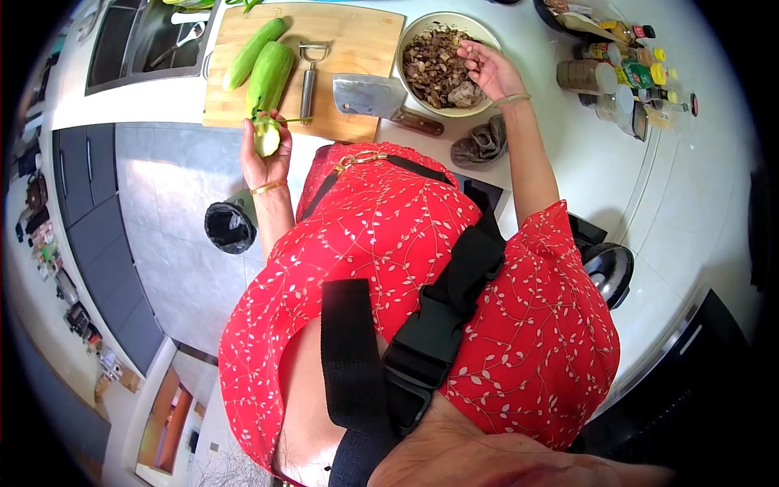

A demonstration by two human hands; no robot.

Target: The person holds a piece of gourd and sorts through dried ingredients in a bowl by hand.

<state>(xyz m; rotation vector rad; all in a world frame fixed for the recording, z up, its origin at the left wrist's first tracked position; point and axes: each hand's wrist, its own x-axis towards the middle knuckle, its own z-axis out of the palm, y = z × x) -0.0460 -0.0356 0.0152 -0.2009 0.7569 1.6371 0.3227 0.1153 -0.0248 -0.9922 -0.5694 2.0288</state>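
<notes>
My left hand [265, 154] holds a cut zucchini piece [266, 136], its pale face showing, at the front left edge of the wooden cutting board [337, 36]. Two green zucchini [272, 75] lie on the board beside a metal peeler [309, 81]. A cleaver [369, 95] rests with its blade on the board and its wooden handle past the edge. Over the right side of a bowl [406, 40] of chopped brown food [438, 65] is my right hand [491, 71], fingers bent together; anything between the fingertips is too small to name.
A crumpled dark cloth [480, 144] lies in front of the bowl. Bottles and jars [625, 77] stand at the right of the counter. The sink [150, 45] is at the far left. A lined black bin [230, 227] stands below on the left.
</notes>
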